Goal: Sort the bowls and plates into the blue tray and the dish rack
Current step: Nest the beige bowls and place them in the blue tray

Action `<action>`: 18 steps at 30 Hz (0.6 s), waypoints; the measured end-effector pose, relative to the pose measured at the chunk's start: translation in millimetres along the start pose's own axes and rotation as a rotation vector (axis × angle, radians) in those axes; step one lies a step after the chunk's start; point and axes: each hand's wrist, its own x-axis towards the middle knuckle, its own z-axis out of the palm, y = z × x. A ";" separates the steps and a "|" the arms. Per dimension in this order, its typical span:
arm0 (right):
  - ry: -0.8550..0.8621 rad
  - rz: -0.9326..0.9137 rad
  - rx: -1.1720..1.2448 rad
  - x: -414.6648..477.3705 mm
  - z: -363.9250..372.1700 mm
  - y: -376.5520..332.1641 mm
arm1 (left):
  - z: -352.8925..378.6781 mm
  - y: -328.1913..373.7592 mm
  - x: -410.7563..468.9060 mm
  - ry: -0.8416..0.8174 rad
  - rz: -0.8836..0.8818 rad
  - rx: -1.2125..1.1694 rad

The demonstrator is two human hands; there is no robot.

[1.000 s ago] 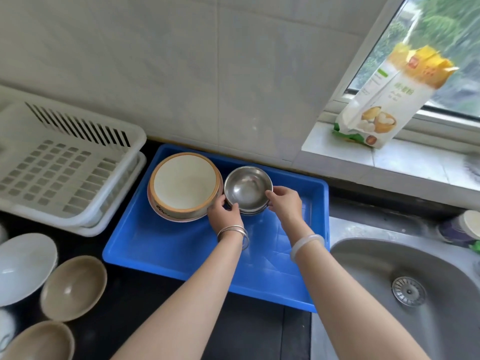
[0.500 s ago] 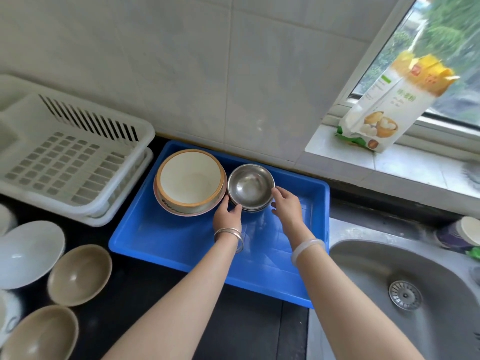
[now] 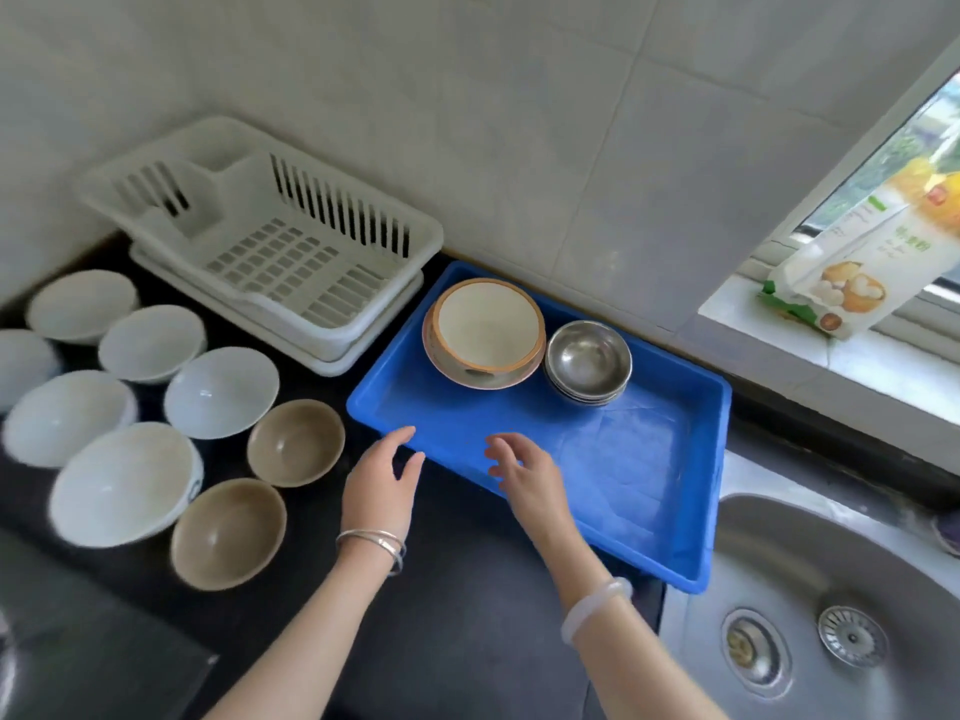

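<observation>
Print on the windowsill packet (image 3: 852, 272) is too blurred to read.

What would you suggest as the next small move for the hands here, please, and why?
Probably the left hand should reach left to the nearest brown bowl. Both it and the right hand hover open and empty at the front edge of the blue tray, the stacked steel bowls already sit in it, and that bowl waits unsorted on the counter close by.

The frame's edges crop a white bowl (image 3: 22, 364) and the sink (image 3: 779, 558).
</observation>
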 end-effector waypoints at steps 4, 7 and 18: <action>-0.213 0.019 -0.095 -7.7 66.0 -2.7 | -43.5 -48.0 -24.4 0.194 -0.036 0.103; -0.296 0.022 -0.188 -2.0 108.1 -11.0 | -66.8 -82.5 -33.7 0.281 -0.148 0.094; -0.267 0.222 -0.007 26.5 174.7 -38.2 | -90.2 -141.3 -43.9 0.495 -0.351 -0.068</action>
